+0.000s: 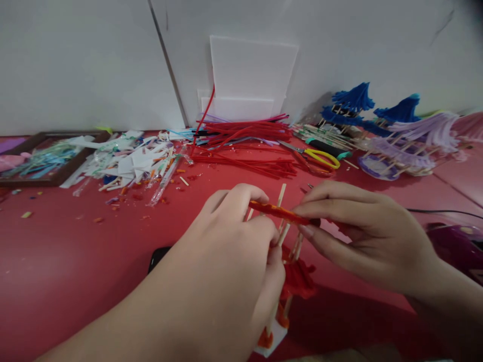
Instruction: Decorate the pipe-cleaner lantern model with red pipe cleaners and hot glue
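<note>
Head: red-orange strip (273,209) in right hand (366,239)

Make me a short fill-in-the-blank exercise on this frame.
1. The right hand pinches a red and ____ strip.
2. The ____ hand partly hides the model with the red roof.
3. Red stems lie in front of upright ____ boards.

Missing words: orange; left; white.

Stick model (300,281) partly hidden behind left fingers (264,231); purple object (455,246) cut by right edge.
</note>
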